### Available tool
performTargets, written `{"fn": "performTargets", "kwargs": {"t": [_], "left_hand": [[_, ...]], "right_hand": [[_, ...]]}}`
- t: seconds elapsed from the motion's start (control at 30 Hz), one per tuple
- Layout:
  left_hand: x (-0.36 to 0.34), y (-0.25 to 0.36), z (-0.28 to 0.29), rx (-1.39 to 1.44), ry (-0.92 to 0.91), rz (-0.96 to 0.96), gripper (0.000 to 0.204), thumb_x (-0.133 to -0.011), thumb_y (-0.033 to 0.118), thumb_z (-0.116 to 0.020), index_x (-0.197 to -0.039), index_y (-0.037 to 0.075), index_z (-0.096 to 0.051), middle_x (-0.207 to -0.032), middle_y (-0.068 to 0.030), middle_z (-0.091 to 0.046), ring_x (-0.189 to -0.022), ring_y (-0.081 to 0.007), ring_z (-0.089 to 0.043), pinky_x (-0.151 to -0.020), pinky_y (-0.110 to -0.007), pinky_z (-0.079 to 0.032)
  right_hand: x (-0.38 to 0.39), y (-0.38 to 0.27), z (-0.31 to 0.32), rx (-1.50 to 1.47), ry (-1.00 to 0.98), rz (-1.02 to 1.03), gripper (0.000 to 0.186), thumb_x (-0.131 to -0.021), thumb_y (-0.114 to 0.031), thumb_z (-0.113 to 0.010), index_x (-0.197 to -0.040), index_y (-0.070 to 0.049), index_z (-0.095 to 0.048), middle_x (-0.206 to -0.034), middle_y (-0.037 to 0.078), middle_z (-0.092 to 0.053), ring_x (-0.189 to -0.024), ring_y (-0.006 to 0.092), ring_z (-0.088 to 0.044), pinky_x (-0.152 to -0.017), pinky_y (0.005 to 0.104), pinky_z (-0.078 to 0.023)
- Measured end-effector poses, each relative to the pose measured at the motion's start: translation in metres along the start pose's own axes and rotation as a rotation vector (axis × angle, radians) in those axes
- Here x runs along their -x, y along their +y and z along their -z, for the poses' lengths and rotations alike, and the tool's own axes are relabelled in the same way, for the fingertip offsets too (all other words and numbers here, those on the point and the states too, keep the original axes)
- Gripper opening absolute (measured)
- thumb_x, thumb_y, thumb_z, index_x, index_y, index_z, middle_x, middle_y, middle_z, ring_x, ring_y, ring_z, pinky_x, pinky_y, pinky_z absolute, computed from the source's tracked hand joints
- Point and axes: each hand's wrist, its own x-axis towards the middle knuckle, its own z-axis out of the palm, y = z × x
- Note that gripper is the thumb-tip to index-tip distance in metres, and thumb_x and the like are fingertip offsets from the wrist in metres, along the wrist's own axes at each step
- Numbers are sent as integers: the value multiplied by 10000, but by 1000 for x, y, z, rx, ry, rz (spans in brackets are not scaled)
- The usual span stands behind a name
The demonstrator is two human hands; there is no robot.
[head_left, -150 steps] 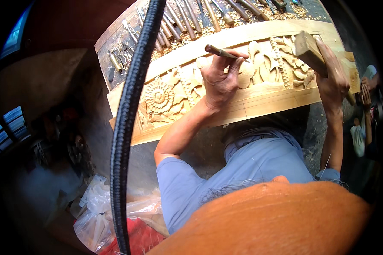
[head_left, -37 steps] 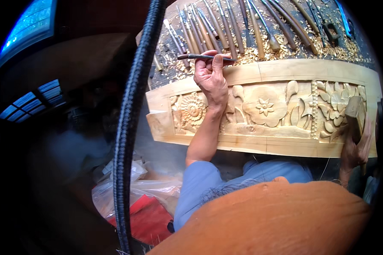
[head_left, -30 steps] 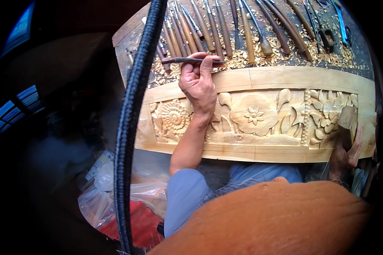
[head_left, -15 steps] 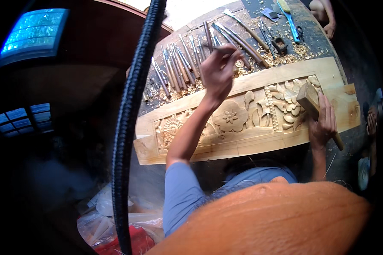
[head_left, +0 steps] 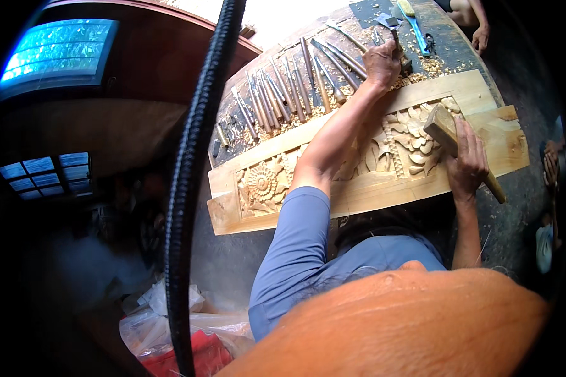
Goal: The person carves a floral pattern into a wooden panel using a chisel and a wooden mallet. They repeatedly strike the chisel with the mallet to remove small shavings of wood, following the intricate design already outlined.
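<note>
My right hand (head_left: 468,161) is closed round a wooden mallet (head_left: 442,129), its blocky head over the right end of a carved wood panel (head_left: 346,204). Flowers and leaves stand out in relief on this pale board. My left arm reaches across the panel, hiding part of its middle. At the far side of the bench, my left hand (head_left: 383,63) is closed, with a dark carving tool (head_left: 395,36) poking up from the fingers; most of that tool is hidden. Beside this hand lies a fanned row of chisels and gouges (head_left: 274,94) with wooden handles.
A blue-handled brush (head_left: 415,28) lies near the bench's (head_left: 443,47) far right corner, among wood shavings (head_left: 434,65). Another person's arm (head_left: 481,28) shows beyond that corner. A black braided cable (head_left: 192,151) crosses the view at left. Plastic bags (head_left: 148,330) lie lower left.
My left hand has moved right and farther away, from above the chisels to the area by the brush. The right hand keeps its hold on the mallet. The whole view has shifted slightly.
</note>
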Motion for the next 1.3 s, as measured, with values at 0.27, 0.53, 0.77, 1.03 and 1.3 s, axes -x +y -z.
{"fn": "performTargets", "kwargs": {"t": [0.27,0.53,0.77,1.03,1.3], "left_hand": [[14,-25,71,875,92,191,107,-1034,10,-665,-1062,-74,-725,-909,-186,-809,-807,-218,-808,-721,-340,-687],[155,-41,207,761,-56,166,127,-1104,-8,-571,-1189,-30,-662,-1052,-196,-805,-1008,-276,-816,-933,-401,-718],[182,-56,182,628,-120,-29,190,-1059,-36,-650,-1240,20,-662,-1037,-114,-831,-975,-226,-827,-808,-339,-708],[181,-56,177,512,-86,-73,146,-1057,37,-703,-1202,31,-681,-982,-102,-835,-853,-214,-825,-723,-338,-654],[177,-54,178,425,-80,-130,76,-1055,81,-724,-1118,42,-707,-930,-88,-828,-786,-221,-817,-674,-353,-646]], "right_hand": [[1,-4,-5,-45,8,23,815,-766,61,-788,-1533,-168,-632,-1408,79,-730,-1204,324,-728,-1030,421,-579],[-10,1,4,-106,-93,-7,688,-855,-25,-848,-1502,-180,-672,-1275,116,-777,-1092,347,-760,-918,434,-603],[-33,-52,40,-215,-60,41,636,-892,-29,-878,-1491,-127,-687,-1360,112,-780,-1187,273,-777,-992,386,-609],[-52,-98,55,-371,-41,187,651,-881,-13,-886,-1493,-82,-678,-1381,151,-767,-1235,294,-759,-1032,391,-601],[-63,-110,60,-344,-35,231,635,-884,-17,-882,-1483,-57,-676,-1380,170,-762,-1255,329,-751,-1033,414,-604]]}}
